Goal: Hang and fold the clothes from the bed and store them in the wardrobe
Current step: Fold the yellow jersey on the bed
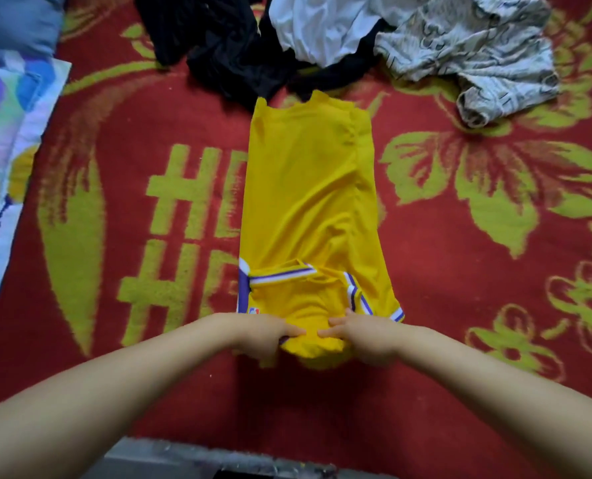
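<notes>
A yellow basketball jersey (308,202) with purple and white trim lies lengthwise on the red blanket (443,305), folded into a narrow strip. Its near end is bunched at the bed's front. My left hand (265,335) grips that near end from the left, fingers curled into the cloth. My right hand (360,331) grips the same end from the right, fingertips almost meeting the left hand's.
At the far side lie a black garment (225,46), a white garment (318,25) and a grey patterned garment (474,53) in a loose pile. A colourful pillow (7,133) lies at the left edge. The bed's grey front edge (184,458) is below my arms.
</notes>
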Demonstrator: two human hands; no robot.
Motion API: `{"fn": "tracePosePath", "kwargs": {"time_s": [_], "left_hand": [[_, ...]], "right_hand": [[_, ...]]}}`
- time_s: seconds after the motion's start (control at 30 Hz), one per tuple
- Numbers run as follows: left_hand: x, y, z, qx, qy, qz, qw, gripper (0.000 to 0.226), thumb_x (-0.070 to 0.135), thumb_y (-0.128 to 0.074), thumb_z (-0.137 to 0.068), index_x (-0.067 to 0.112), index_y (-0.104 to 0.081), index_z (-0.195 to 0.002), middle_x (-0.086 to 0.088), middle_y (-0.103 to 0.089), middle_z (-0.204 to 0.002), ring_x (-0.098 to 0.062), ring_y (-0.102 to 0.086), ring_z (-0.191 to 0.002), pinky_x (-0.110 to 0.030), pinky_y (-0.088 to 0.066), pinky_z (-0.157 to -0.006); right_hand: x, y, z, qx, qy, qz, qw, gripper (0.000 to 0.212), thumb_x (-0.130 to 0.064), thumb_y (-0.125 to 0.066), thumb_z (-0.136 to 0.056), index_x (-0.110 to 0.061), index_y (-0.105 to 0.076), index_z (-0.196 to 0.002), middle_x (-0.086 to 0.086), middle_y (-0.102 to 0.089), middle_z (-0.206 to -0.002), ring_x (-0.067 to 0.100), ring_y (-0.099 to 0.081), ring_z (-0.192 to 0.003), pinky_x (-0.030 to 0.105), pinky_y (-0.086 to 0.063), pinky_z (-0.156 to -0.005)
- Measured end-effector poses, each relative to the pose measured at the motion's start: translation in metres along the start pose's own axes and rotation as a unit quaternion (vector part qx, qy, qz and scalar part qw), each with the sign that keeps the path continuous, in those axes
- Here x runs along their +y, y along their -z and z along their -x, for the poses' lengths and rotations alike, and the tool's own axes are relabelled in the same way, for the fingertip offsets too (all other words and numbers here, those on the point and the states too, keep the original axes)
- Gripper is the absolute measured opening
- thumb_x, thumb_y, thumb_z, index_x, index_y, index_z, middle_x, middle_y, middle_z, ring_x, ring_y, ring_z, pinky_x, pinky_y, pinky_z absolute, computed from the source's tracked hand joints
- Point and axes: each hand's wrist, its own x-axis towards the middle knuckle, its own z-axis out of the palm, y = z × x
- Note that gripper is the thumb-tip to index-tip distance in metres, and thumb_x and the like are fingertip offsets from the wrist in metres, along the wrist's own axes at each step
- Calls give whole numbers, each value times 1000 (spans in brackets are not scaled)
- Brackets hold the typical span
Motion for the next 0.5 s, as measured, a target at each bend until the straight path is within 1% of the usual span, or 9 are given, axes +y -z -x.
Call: {"fn": "tracePosePath", "kwargs": {"time_s": [0.03, 0.07, 0.13, 0.17, 0.2, 0.27, 0.3, 0.4, 0.5], "left_hand": [[2, 2, 10, -35, -6, 35, 999, 73, -5, -39, -87, 32, -28, -149, -12, -39, -148, -31, -45, -128, -38, -40, -99], [2, 6, 18, -60, -2, 78, 995, 68, -4, -35, -86, 31, -38, -145, -9, -45, -144, -28, -49, -121, -37, -42, -95], [-4, 20, 29, -94, 11, 174, 980, 52, -2, -34, -85, 22, -57, -126, -11, -56, -120, -22, -51, -97, -36, -40, -81], [-9, 30, 32, -90, 19, 208, 974, 39, -1, -37, -86, 16, -60, -112, -12, -55, -104, -20, -48, -84, -35, -37, -75], [-15, 41, 31, -67, 35, 229, 971, 27, -1, -40, -86, 13, -57, -101, -12, -52, -94, -18, -45, -76, -34, -35, -72], [-29, 68, 20, 26, 68, 231, 970, 21, -1, -44, -88, 13, -54, -99, -11, -50, -93, -20, -45, -76, -32, -36, -70], [-36, 82, 13, 86, 80, 212, 970, 25, 1, -45, -90, 14, -56, -108, -12, -51, -99, -21, -48, -83, -30, -37, -73], [-50, 105, -13, 289, 141, 76, 944, 48, 10, -46, -95, 16, -41, -142, -10, -47, -138, -30, -46, -123, -39, -41, -99], [-41, 78, -32, 400, 170, -63, 898, 62, 37, -43, -98, 25, -15, -152, -13, -20, -156, -28, -18, -144, -53, -13, -115]], "right_hand": [[-3, 0, 9, -38, 17, -27, 999, 67, 5, -40, -88, -28, -36, -146, 11, -45, -144, 31, -45, -129, 25, -40, -85], [-6, 5, 17, -67, 25, -49, 996, 59, 5, -40, -86, -23, -48, -137, 14, -57, -129, 30, -56, -112, 24, -39, -72], [-5, 23, 23, -81, 24, -97, 992, 35, 5, -41, -81, -19, -60, -100, 16, -64, -101, 25, -56, -87, 28, -37, -67], [1, 37, 22, -59, 15, -111, 992, 29, 5, -43, -80, -21, -55, -85, 12, -62, -92, 21, -54, -84, 29, -37, -67], [9, 51, 18, -23, 1, -115, 993, 26, 3, -45, -81, -21, -53, -80, 8, -61, -90, 19, -54, -84, 29, -38, -67], [29, 78, 4, 60, -41, -109, 991, 20, -1, -49, -84, -14, -61, -93, 8, -65, -101, 22, -59, -91, 32, -43, -71], [39, 88, -5, 104, -74, -106, 986, 22, -3, -51, -86, -9, -61, -104, 12, -65, -107, 25, -59, -95, 34, -44, -72], [57, 98, -30, 259, -164, -90, 948, 40, -10, -50, -92, -9, -47, -132, 18, -53, -126, 35, -53, -111, 41, -48, -86], [44, 71, -40, 380, -178, -29, 907, 60, -26, -50, -96, -21, -25, -150, 15, -30, -151, 32, -27, -140, 52, -29, -107]]}}
